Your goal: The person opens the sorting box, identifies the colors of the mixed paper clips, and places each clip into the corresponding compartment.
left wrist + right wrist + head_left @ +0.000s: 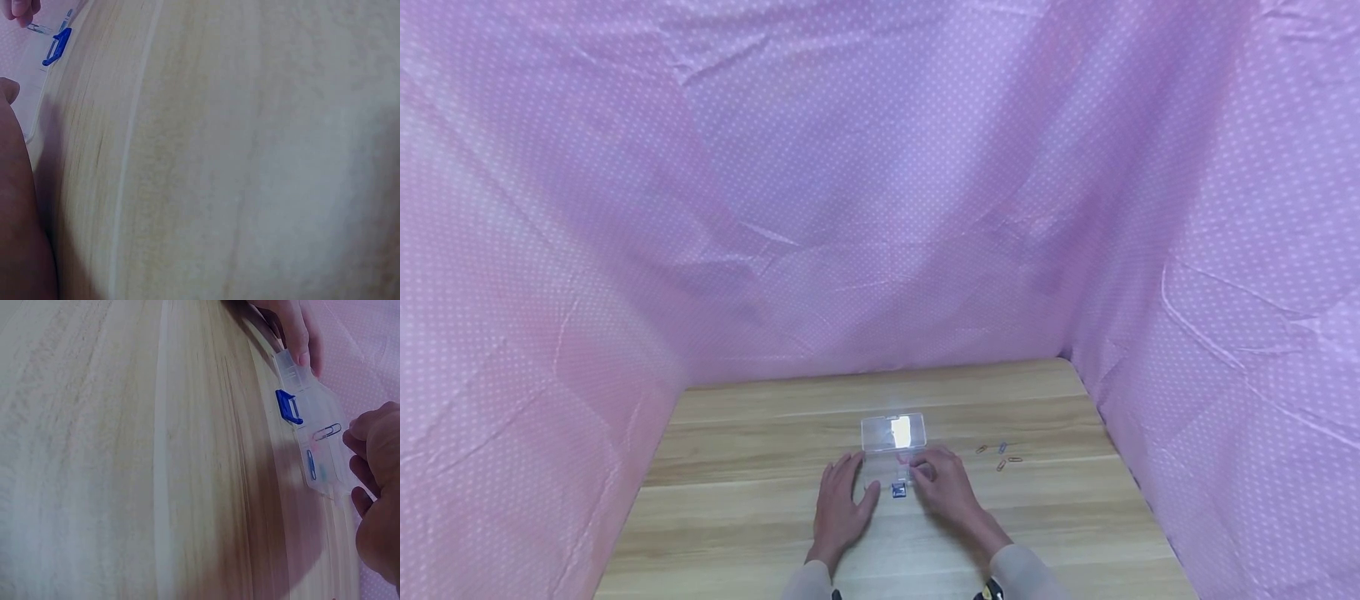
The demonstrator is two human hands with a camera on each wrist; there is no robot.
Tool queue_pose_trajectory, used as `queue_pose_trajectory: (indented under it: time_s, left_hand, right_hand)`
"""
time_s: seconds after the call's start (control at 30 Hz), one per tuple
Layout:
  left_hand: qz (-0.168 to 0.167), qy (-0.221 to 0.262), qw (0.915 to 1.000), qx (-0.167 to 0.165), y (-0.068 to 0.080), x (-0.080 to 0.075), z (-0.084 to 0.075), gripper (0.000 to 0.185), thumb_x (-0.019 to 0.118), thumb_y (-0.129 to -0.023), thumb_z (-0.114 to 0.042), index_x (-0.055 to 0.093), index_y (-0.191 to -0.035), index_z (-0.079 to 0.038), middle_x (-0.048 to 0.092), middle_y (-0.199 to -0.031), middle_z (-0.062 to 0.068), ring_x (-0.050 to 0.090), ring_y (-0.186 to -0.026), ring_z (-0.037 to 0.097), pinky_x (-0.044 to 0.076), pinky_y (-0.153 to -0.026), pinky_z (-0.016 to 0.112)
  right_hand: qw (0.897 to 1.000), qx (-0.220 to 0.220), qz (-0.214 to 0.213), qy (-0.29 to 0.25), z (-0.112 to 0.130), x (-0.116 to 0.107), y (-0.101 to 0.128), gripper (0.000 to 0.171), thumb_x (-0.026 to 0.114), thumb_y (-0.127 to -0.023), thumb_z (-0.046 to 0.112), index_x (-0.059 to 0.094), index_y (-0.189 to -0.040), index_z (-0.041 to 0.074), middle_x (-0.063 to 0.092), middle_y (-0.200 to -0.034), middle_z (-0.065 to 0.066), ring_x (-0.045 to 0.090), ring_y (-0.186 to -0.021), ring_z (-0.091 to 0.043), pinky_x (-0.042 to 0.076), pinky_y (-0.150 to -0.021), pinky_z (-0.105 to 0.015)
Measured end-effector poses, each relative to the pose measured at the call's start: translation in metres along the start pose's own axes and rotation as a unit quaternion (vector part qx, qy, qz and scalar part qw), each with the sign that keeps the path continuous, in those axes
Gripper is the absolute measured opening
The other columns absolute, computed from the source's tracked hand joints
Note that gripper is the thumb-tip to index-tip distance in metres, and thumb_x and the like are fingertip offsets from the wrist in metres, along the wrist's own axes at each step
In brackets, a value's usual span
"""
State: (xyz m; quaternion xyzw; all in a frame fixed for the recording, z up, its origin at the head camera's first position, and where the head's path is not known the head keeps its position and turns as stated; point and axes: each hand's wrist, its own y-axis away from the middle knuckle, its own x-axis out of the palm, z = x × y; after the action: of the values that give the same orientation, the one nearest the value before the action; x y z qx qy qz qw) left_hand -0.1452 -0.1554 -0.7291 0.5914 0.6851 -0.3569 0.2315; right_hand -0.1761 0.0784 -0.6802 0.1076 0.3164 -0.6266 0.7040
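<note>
While my right hand [951, 486] sits with its fingers curled at the right end of the box [891, 457], I read it as pinching that end: in the right wrist view the fingertips [361, 467] close against the clear wall beside the paperclips inside [327, 432]. My left hand [841, 502] lies flat with fairly straight fingers, its thumb side touching the box's left end; the right wrist view shows one of its fingertips [299, 339] pressed on the box's far corner, holding nothing.

The box lies between the two hands, on the table [737, 508], just ahead of my palms. Its lid [893, 432] stands open and tilts away from me, catching a bright glare. The box's long axis runs left to right across my view, from hand to hand, and its blue latch [898, 490] points back toward me, at the middle of the near side. In the left wrist view I only catch that latch [57, 47] at the top left edge.

A few loose clips [1000, 455] lie on the wood to the right of my right hand, near it but apart. Pink dotted cloth [880, 208] walls in the table on three sides.
</note>
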Motion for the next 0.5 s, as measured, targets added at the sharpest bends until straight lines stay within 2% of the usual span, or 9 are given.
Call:
queue_pose_trajectory:
  time_s: [0.17, 0.23, 0.37, 0.5]
  left_hand:
    - [0.002, -0.005, 1.0000, -0.002, -0.0004, -0.0001, -0.0002, 0.065, 0.073, -0.105, -0.048, 0.060, -0.162, -0.018, 0.065, -0.165, 0.011, 0.054, -0.161, 0.037, 0.028, -0.144, 0.064]
    - [0.004, -0.008, 1.0000, -0.004, -0.0005, -0.0001, -0.0001, 0.065, 0.072, -0.106, -0.049, 0.060, -0.162, -0.018, 0.065, -0.165, 0.011, 0.054, -0.161, 0.037, 0.028, -0.144, 0.063]
    - [0.005, -0.009, 0.9999, -0.004, -0.0002, -0.0001, 0.0003, 0.066, 0.072, -0.105, -0.049, 0.060, -0.163, -0.018, 0.065, -0.166, 0.011, 0.054, -0.161, 0.037, 0.028, -0.144, 0.062]
    - [0.006, -0.008, 1.0000, 0.000, 0.0004, -0.0003, 0.0011, 0.067, 0.073, -0.105, -0.049, 0.059, -0.163, -0.018, 0.064, -0.166, 0.011, 0.053, -0.162, 0.037, 0.027, -0.145, 0.062]
  right_hand:
    - [1.000, 0.007, 0.009, 0.011, -0.0011, -0.0018, 0.0009, 0.017, 0.083, -0.099, 0.008, 0.085, -0.115, 0.012, 0.082, -0.113, 0.001, 0.074, -0.109, -0.018, 0.066, -0.104, -0.047]
    - [1.000, 0.010, 0.013, 0.018, -0.0016, -0.0027, 0.0006, 0.020, 0.083, -0.099, 0.010, 0.085, -0.119, 0.014, 0.082, -0.115, 0.001, 0.073, -0.110, -0.018, 0.065, -0.104, -0.047]
    - [0.999, 0.007, 0.015, 0.033, -0.0018, -0.0046, 0.0006, 0.027, 0.085, -0.098, 0.013, 0.082, -0.125, 0.015, 0.082, -0.121, -0.001, 0.071, -0.118, -0.021, 0.066, -0.106, -0.047]
    - [0.999, -0.002, 0.011, 0.036, -0.0020, -0.0063, 0.0010, 0.036, 0.089, -0.094, 0.013, 0.080, -0.129, 0.012, 0.081, -0.130, -0.005, 0.069, -0.130, -0.028, 0.061, -0.116, -0.057]
